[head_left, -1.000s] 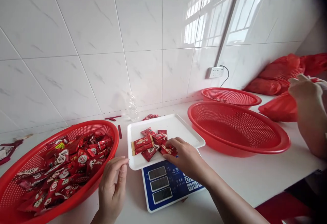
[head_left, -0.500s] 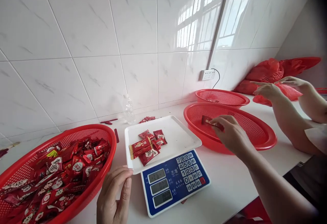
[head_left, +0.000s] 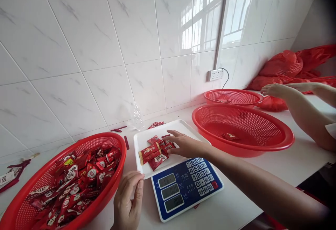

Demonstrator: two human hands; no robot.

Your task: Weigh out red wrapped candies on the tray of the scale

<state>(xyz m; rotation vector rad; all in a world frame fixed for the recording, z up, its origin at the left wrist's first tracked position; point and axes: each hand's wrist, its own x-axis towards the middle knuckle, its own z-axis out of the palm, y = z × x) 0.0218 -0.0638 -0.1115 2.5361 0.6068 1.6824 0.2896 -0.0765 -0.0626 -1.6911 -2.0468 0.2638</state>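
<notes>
My left hand point(head_left: 128, 198) is at the near left corner of the white scale tray point(head_left: 181, 128), fingers bent with the fingertips against the corner and the thumb just below. Over the tray, my right hand point(head_left: 186, 144) reaches in from the right, thumb and fingers apart around the right side of a small pile of red candy packets point(head_left: 153, 153). It partly hides some of them. Whether its fingertips touch the packets I cannot tell. The tray sits on a blue digital scale point(head_left: 183, 188). One red packet point(head_left: 230, 136) lies in the large red basket point(head_left: 262, 146) to the right.
A red basket point(head_left: 119, 142) full of packets stands at the left. Behind the right basket is another red basket point(head_left: 236, 93). A clear plastic bottle point(head_left: 137, 116) stands by the wall. At the far right, another person's hands point(head_left: 278, 90) are near red plastic bags point(head_left: 283, 65).
My right hand has let go of a packet in the right basket and moved left over the tray. My left hand stays at the tray corner. The view has shifted slightly.
</notes>
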